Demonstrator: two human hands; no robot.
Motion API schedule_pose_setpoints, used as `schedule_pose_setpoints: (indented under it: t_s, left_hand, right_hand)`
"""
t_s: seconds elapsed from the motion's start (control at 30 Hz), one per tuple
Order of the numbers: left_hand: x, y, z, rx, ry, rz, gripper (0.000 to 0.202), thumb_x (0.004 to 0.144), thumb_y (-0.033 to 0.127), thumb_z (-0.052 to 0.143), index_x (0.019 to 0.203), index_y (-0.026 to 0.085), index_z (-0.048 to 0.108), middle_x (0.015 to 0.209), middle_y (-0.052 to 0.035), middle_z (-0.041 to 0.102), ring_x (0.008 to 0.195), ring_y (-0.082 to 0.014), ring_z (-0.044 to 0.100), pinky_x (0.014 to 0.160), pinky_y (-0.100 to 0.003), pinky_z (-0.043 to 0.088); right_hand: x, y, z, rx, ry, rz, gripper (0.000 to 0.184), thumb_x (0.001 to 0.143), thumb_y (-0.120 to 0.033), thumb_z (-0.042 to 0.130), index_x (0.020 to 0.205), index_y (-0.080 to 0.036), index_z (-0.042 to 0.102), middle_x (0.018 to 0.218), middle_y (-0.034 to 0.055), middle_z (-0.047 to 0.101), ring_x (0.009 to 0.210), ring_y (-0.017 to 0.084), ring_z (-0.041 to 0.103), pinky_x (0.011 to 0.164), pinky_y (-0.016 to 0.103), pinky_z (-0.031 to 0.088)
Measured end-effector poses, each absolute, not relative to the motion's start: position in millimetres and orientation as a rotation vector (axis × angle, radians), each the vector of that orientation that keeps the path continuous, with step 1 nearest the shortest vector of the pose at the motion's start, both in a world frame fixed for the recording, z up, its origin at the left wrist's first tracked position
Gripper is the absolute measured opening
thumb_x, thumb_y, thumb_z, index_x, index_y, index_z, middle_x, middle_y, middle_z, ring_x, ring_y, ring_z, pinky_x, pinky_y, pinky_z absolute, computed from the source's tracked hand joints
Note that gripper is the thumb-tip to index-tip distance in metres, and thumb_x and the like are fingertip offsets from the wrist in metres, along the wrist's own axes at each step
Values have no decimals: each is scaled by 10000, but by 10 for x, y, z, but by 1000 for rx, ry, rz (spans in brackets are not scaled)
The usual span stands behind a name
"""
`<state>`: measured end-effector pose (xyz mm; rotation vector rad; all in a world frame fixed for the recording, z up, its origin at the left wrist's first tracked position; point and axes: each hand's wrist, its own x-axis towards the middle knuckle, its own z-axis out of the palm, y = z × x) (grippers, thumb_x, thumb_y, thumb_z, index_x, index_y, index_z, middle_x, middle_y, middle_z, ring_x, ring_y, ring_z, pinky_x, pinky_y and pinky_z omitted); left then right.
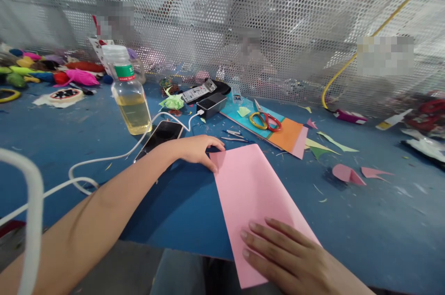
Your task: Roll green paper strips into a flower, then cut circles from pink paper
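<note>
A folded-looking pink sheet of paper lies lengthwise before me, its near end reaching past the table's front edge. At its far left corner is my left hand, thumb by the left side and fingertips by the far edge, with a gap between them. My right hand lies flat across the near part of the sheet, fingers stretched out and slightly spread. Beyond the sheet, tweezers lie on the blue table. A dark phone is partly covered by my left forearm.
Scissors rest on coloured sheets. Pink scraps lie at the right. A bottle of yellowish liquid stands at the left. A white cable runs to a black box. Perforated metal closes the back.
</note>
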<state>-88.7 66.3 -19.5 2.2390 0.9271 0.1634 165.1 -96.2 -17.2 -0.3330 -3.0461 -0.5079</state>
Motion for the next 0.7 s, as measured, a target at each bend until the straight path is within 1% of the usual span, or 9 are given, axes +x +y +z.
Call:
schedule_pose_setpoints:
  t_s: [0.27, 0.43, 0.53, 0.63, 0.7]
  left_hand:
    - [-863, 622, -131, 2247, 951, 132, 605, 650, 317, 746, 1202, 149, 563, 1395, -107, 471, 1235, -232, 480, 1005, -321, 376]
    - [-866, 617, -96, 2265, 966, 78, 643, 647, 347, 753, 1224, 152, 544, 1412, -98, 456, 1251, -227, 463, 1025, -314, 355]
    - [-863, 606, -72, 2247, 981, 67, 644, 647, 333, 752, 1229, 162, 537, 1423, -90, 444, 1243, -226, 472, 1010, -309, 373]
    - [-854, 601, -71, 2240, 995, 59, 641, 642, 306, 752, 1226, 154, 537, 1423, -91, 445, 1239, -226, 476, 1024, -312, 362]
    - [-847, 603, -89, 2232, 1015, 65, 688, 637, 317, 754, 1258, 148, 507, 1416, -102, 450, 1243, -232, 471, 1033, -322, 355]
  right_hand:
    - [1683, -983, -196, -363, -3058, -426, 388, 911, -149, 405, 1268, -171, 555, 1335, 0, 530, 1183, 180, 551, 971, 297, 480]
    - [1695, -1002, -197, -467, -3032, -263, 393, 891, -140, 450, 1267, -183, 556, 1347, -4, 512, 1217, 155, 518, 1066, 282, 376]
    - [1709, -1010, -198, -492, -3020, -211, 408, 884, -126, 454, 1277, -184, 545, 1350, -1, 508, 1231, 150, 504, 1085, 285, 351]
    - [1729, -1013, -230, -482, -3031, -258, 442, 877, -112, 440, 1309, -176, 515, 1387, -8, 455, 1249, 161, 484, 1083, 308, 357]
    - [1748, -1017, -268, -474, -3038, -265, 474, 875, -106, 438, 1341, -179, 479, 1420, -12, 402, 1278, 169, 449, 1091, 339, 344]
